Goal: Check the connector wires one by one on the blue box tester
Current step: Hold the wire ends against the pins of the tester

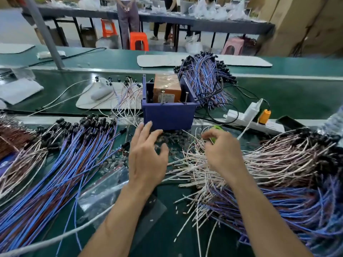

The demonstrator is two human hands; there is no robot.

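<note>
the tester (168, 112) is sitting just beyond both hands. the left hand (146, 156) is hovering, fingers spread and holding nothing, over loose connectors (174, 139). the right hand (220, 149) is curling round a small green thing (213, 139) amid the white wires (269, 160). those wires are lying tangled, so pulling one is likely dragging neighbours along, and checked and unchecked ones are risking getting mixed.

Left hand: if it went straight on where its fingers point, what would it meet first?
The left hand would likely meet the front wall of the blue box tester; depth unclear.
</note>
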